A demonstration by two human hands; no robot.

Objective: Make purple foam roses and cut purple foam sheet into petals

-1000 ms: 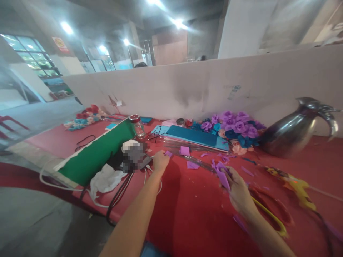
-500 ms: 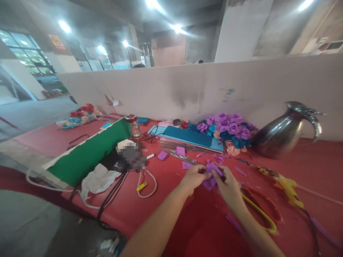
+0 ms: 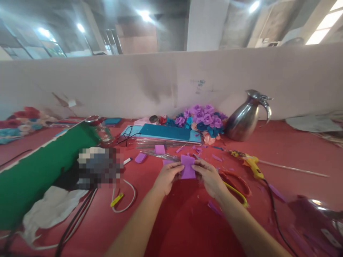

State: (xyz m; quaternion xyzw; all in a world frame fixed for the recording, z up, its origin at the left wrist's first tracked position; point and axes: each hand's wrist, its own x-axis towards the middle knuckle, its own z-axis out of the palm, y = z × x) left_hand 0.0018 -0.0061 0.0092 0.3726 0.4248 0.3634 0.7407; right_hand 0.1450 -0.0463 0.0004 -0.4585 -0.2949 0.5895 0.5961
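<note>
A small purple rectangle of paper or foam sheet (image 3: 188,167) is held upright above the red table (image 3: 171,225). My left hand (image 3: 169,175) pinches its left edge between thumb and fingers. On the opposite edge, my right hand (image 3: 209,175) grips it the same way. Just right of my right hand lie scissors with red and yellow handles (image 3: 235,191), partly covered by the hand and forearm. More purple pieces (image 3: 160,149) rest behind my hands, along with thin purple scraps (image 3: 216,157).
A yellow glue gun (image 3: 253,166) with a cord lies to the right, before a metal jug (image 3: 244,117). Purple and blue artificial flowers (image 3: 205,117) sit at the back beside blue sheets (image 3: 166,132). A glass jar (image 3: 103,132), green divider (image 3: 45,175) and white cable (image 3: 131,203) are left.
The purple piece, bunched between my fingers before, is now held flat by its two sides. My view has turned to the right.
</note>
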